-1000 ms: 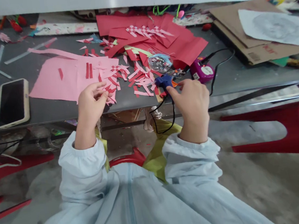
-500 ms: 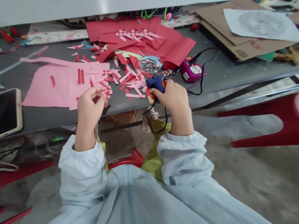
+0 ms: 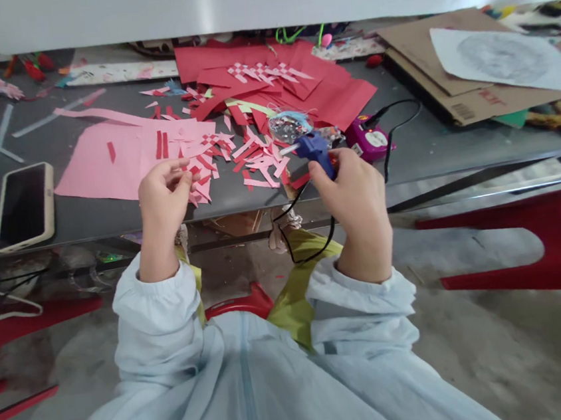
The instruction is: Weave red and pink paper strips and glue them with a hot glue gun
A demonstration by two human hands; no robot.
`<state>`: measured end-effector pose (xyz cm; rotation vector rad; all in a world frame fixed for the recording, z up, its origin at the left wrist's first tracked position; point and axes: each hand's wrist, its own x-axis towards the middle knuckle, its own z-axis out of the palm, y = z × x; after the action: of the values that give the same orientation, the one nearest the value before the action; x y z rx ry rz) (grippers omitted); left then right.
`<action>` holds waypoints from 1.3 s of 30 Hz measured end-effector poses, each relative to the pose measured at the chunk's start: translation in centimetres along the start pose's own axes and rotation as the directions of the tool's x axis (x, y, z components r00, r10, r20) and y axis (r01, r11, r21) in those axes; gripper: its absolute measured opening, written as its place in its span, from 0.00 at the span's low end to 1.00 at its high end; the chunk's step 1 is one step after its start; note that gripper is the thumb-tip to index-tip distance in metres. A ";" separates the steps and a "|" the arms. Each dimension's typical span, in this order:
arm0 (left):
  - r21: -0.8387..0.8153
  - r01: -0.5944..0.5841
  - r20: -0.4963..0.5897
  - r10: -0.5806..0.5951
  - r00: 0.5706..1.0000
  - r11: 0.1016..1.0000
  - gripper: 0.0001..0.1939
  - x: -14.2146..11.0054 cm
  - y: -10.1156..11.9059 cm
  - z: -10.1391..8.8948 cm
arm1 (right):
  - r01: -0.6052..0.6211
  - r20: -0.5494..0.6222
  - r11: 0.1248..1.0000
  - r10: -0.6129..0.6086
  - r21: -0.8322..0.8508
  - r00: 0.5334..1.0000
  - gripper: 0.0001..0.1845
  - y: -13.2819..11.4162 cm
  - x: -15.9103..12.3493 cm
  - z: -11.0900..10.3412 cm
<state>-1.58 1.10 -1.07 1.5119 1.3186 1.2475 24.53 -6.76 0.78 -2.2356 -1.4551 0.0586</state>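
My right hand (image 3: 351, 186) is wrapped round a blue hot glue gun (image 3: 315, 149), whose pale nozzle points left over the heap of cut paper strips (image 3: 262, 158). From the gun, a black cord (image 3: 287, 239) loops down past the table edge. My left hand (image 3: 162, 199) is closed in a pinch above the near edge of the pink paper sheet (image 3: 97, 159). Red shows at its fingertips, but I cannot tell whether this is a held scrap or paper lying behind. Woven red-and-pink paper pieces (image 3: 209, 144) lie just beyond that hand.
A phone (image 3: 24, 207) lies at the left. Red paper sheets (image 3: 344, 100) spread across the back, near a clear bag of small beads (image 3: 289, 127). A purple box with a plugged-in cord (image 3: 369, 140) sits right of the gun. Cardboard (image 3: 447, 82) carries a drawing (image 3: 500, 56). A red stool (image 3: 558, 234) stands at right.
My right hand has drawn the glue gun back and to the right, and its nozzle now shows, pointing left. The left hand keeps its pinch almost in place. The whole view has shifted slightly.
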 end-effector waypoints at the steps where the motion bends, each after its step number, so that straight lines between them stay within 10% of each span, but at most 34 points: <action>1: 0.004 0.007 -0.015 -0.007 1.000 1.000 0.13 0.1 -0.1 0.0 | 0.012 -0.037 0.999 -0.010 0.052 0.999 0.23 -0.1 -0.1 -0.3; 7: 0.118 0.014 -0.153 0.004 0.988 0.993 0.12 0.2 -0.6 -0.7 | 0.086 -0.095 0.795 -0.036 0.601 0.995 0.17 -0.8 -0.3 -0.6; 15: 0.403 -0.010 -0.123 0.065 0.990 0.915 0.05 -1.9 0.4 -2.5 | -0.372 0.411 0.337 -0.050 0.865 0.910 0.14 -3.0 -1.0 -0.4; 23: 0.458 0.014 -0.128 0.051 0.990 0.889 0.08 -3.0 1.3 -3.3 | -0.522 0.617 0.361 -0.231 0.773 0.753 0.22 -3.6 -0.7 1.4; 39: 0.560 0.056 -0.072 -0.018 0.997 0.827 0.04 -3.4 2.1 -2.4 | -0.629 0.696 0.320 -0.172 0.709 0.697 0.20 -4.7 -0.5 2.4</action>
<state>-3.39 -2.75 0.83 1.8390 1.8640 0.9214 19.65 -4.76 0.46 -1.3394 -0.8243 1.5929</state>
